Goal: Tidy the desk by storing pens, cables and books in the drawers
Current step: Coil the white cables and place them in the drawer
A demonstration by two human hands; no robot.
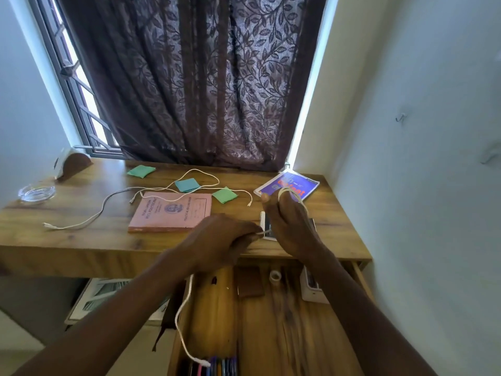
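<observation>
A white cable (184,316) is looped round the fingers of my right hand (288,223), held above the desk's front right. My left hand (222,240) pinches the same cable beside it, and the loose end with its plug hangs down over the open drawer (284,321). Two more white cables (108,204) lie across the wooden desk (81,240). A pink record book (172,210) lies at the middle, a purple book (287,184) at the back right. A small spiral notepad (267,226) lies partly hidden under my hands. Coloured pens (217,367) lie at the drawer's near end.
Three green and teal cloth squares (187,185) lie among the cables. A glass ashtray (36,192) stands at the far left. The drawer also holds a tape roll (275,275), a white box (311,289) and a brown wallet-like piece. A dark curtain (203,77) hangs behind the desk.
</observation>
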